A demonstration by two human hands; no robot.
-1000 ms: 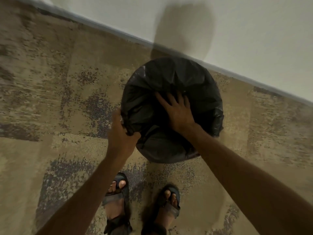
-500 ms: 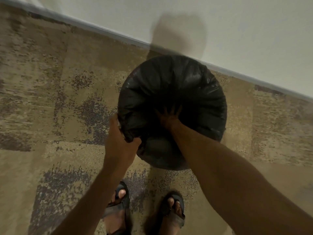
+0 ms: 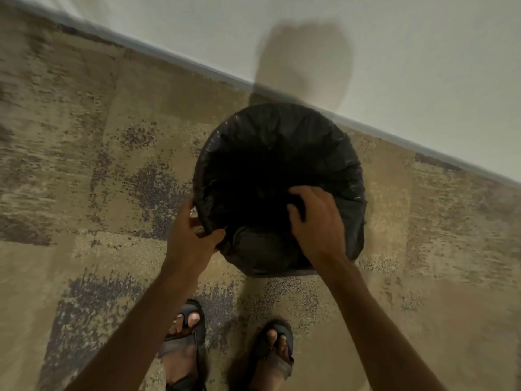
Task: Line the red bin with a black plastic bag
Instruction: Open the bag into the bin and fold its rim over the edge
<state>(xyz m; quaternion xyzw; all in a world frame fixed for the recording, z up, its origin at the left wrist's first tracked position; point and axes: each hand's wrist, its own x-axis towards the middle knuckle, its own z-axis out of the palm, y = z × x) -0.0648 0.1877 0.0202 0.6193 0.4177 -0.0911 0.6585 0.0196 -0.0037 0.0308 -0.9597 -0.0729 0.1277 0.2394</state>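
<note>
Carpeted floor (image 3: pixel 84 136) is filling most of the frame, running from the left edge to the lower right. Pile is showing mottled tan with darker purplish-grey patches, laid in what look like square tiles. A pale wall (image 3: pixel 423 66) is meeting the carpet along a diagonal line from upper left to right edge, with a grey baseboard strip (image 3: pixel 174 56) at the join.

Standing on the carpet, right of centre and near the wall: a round bin draped in a black plastic bag (image 3: pixel 282 142), so the bin's own colour is not showing. Its shadow is falling on the wall behind.

At bottom centre, two sandalled feet (image 3: pixel 183 340) are standing on the carpet, just below the bin.
</note>
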